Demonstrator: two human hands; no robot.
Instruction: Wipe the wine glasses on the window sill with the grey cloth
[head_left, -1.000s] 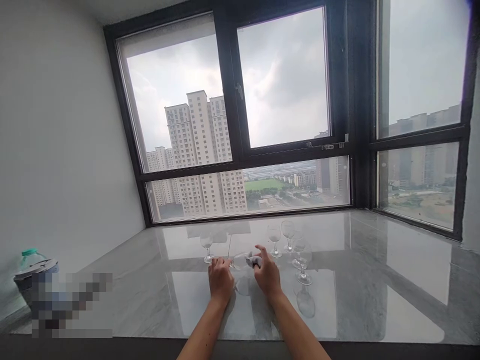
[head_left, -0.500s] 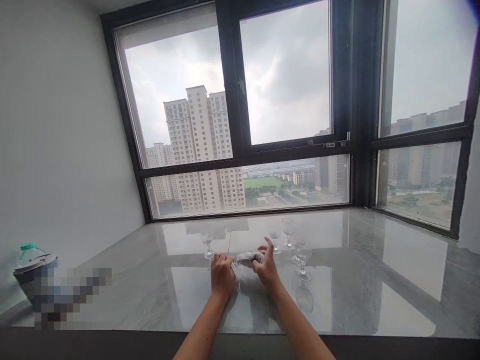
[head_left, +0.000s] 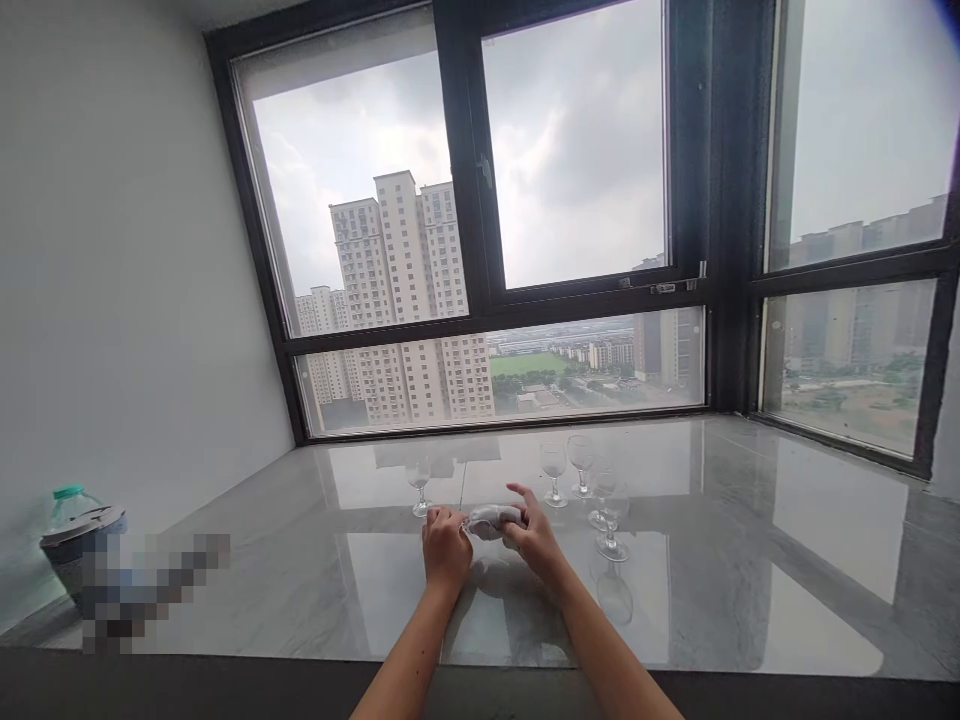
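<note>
My left hand (head_left: 444, 545) is closed round the stem end of a clear wine glass (head_left: 486, 521) held sideways just above the grey marble ledge (head_left: 750, 560). My right hand (head_left: 534, 535) grips a small grey cloth (head_left: 504, 515) pressed into the bowl of that glass, index finger raised. One wine glass (head_left: 419, 481) stands upright to the left of my hands. Several more wine glasses (head_left: 592, 485) stand upright in a group to the right.
Large black-framed windows (head_left: 480, 250) run along the back and right of the ledge, with tower blocks outside. A white wall closes the left side. A bottle with a green cap (head_left: 69, 505) and a blurred patch sit at the lower left.
The view has shifted slightly. My right hand has turned on the glass, its fingers lowering over the cloth. The standing glasses have stayed put.
</note>
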